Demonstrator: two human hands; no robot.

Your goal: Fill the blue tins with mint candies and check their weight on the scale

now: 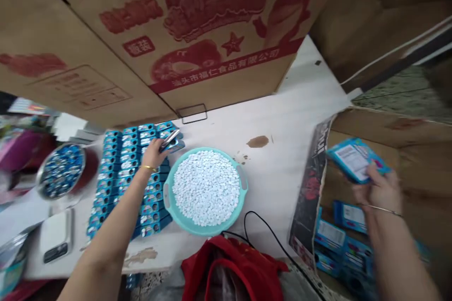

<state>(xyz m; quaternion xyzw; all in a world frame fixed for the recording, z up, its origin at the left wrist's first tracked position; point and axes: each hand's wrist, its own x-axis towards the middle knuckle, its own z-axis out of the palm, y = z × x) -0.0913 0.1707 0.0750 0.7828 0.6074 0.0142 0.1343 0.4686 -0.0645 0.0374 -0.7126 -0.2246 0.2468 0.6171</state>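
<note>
On the left, my left hand (154,154) is closed around a slim, shiny silver tool (171,138); blur hides its exact kind. It hovers at the far end of several rows of small blue printed boxes (127,165), which stand packed side by side with dark round openings. To the right, my right hand (383,193) grips a flat blue packet (357,159) with a white label panel, above an open carton (319,188). More blue packets (330,233) lie inside that carton. Between my hands sits a mint-green basin (243,197) filled with small white pellets (206,188).
Large brown cartons (226,80) with red print wall off the back. At the left stand a metal bowl of blue-wrapped pieces (62,169) and a white scale (56,233). A black cable (271,233) runs over the white table (282,169) near its front edge.
</note>
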